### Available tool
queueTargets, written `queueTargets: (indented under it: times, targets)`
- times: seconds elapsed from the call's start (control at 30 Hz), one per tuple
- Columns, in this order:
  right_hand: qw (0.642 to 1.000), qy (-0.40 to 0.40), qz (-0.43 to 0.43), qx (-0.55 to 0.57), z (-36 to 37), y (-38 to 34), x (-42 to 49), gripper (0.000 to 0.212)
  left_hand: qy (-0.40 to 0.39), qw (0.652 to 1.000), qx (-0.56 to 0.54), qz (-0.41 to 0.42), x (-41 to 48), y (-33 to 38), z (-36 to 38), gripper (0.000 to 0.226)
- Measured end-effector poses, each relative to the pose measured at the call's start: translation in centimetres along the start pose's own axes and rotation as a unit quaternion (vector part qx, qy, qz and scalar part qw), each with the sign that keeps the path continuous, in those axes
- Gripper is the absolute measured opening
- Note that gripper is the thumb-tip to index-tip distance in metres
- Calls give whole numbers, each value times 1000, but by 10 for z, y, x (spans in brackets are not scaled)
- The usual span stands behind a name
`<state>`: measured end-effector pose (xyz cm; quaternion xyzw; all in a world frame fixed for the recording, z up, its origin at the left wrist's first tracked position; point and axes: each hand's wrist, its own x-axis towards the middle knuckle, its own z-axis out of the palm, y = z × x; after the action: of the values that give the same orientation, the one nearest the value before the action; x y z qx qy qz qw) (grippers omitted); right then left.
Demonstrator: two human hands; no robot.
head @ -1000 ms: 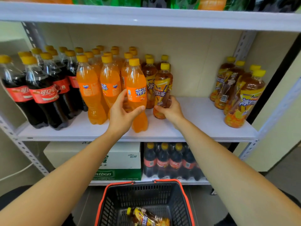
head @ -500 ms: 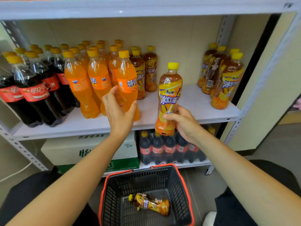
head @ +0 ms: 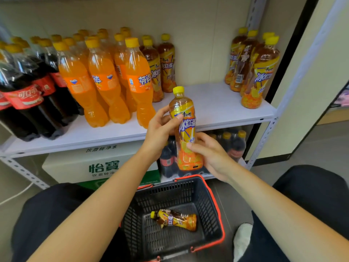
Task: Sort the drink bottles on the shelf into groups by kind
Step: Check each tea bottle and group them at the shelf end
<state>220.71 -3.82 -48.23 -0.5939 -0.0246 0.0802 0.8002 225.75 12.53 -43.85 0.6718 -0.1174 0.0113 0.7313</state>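
- The shelf (head: 207, 104) has an open stretch of bare board between the two iced tea bottles (head: 167, 63) at the back and the iced tea cluster (head: 251, 67) at its right end.
- Left of that gap, the orange soda bottles (head: 105, 86) and cola bottles (head: 28, 99) stand packed from front to back.
- The held bottle (head: 186, 129), in the left grip (head: 160, 129) and right grip (head: 211, 156), blocks the shelf's front edge there.
- The basket (head: 204, 201) below is open on top. One lying bottle (head: 175, 220) takes up part of its floor.

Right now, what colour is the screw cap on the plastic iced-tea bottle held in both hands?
Yellow; the screw cap shows best in the head view.
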Motion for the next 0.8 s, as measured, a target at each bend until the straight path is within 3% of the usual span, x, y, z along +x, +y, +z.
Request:
queueTargets:
  times: [0.13, 0.33, 0.43, 0.5, 0.67, 0.8]
  targets:
    - [992, 53, -32, -113, 6, 15, -7, 63, 64, 997, -31, -36, -4, -11, 1, 53]
    - [997, 56, -15, 42, 11, 18, -8, 62, -32, 997, -59, -49, 3, -10, -14, 36]
    - [994, 36, 0, 99, 7, 16, -7, 39, -47, 994, -85, -42, 5, -10, -22, 53]
    - [997, 16, 15, 71, 5, 14, -5, 30, -42, 996, -72, -21, 4, -11, -26, 66]
    - [999, 0, 0, -33, 8, 19, -4, 44, -19, 999, -6, 26, -1, -16, -26, 94]
    - [999, -28, 4, -28, 6, 16, -5, 38, -59, 998, -4, 4, 1, -11, -25, 75]
